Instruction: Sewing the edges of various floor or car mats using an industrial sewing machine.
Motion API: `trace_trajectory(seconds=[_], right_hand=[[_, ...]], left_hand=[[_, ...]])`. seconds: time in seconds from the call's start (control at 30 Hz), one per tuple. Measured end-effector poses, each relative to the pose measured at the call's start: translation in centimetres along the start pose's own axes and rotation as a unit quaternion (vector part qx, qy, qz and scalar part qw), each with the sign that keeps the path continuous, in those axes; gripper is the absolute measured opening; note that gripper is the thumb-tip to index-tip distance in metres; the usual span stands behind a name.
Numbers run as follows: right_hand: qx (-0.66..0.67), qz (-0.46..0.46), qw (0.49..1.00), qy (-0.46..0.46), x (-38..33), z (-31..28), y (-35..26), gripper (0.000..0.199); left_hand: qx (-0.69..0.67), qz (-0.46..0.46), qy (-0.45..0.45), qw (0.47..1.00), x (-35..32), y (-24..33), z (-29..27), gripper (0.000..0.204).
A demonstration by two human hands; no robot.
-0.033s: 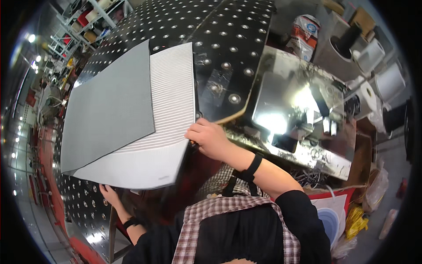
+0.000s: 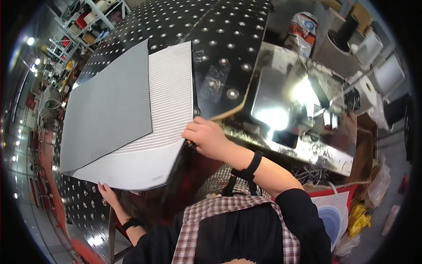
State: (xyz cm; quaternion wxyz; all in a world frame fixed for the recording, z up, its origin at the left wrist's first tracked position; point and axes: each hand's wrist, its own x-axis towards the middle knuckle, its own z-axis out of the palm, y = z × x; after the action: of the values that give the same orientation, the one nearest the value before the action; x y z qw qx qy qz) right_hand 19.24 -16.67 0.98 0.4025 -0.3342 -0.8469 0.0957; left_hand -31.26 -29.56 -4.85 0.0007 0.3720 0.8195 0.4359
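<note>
A white sheet with thin stripes and a plain near margin lies on the black studded table, its near edge overhanging toward me. A plain grey sheet covers its left part, with its lower right corner on the stripes. My right hand is closed on the white sheet's right edge, fingers curled at the rim. Something small and dark with a bit of orange shows under those fingers, too small to name. At the near left edge, my left hand pinches the white sheet's border; its fingers are partly hidden.
The black table with metal ball studs stretches away ahead. On the right stands a worn metal surface with a shiny plate. Beyond it are white rolls and a printed sack. A blue-grey bucket sits low at right.
The white sheet's near right corner has shifted slightly left. Both hands have moved a little left, still at the same edges.
</note>
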Motion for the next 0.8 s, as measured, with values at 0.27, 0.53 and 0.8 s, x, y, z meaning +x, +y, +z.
trace_trajectory(seconds=[0.27,0.53,0.8], right_hand=[[0.048,-0.098,0.989,0.096,-5.4,-3.0,-12.8,0.022],[0.337,-0.154,0.928,0.043,-10.6,-6.8,-20.5,0.017],[-0.063,0.328,0.876,0.347,-17.4,-2.2,-2.1,0.028]], left_hand=[[-0.497,-0.276,-0.225,0.791,-4.9,3.1,-7.2,0.042],[-0.392,-0.046,-0.214,0.894,-10.2,-2.0,-14.2,0.046],[-0.426,-0.114,-0.334,0.833,-7.4,-7.2,-14.6,0.052]])
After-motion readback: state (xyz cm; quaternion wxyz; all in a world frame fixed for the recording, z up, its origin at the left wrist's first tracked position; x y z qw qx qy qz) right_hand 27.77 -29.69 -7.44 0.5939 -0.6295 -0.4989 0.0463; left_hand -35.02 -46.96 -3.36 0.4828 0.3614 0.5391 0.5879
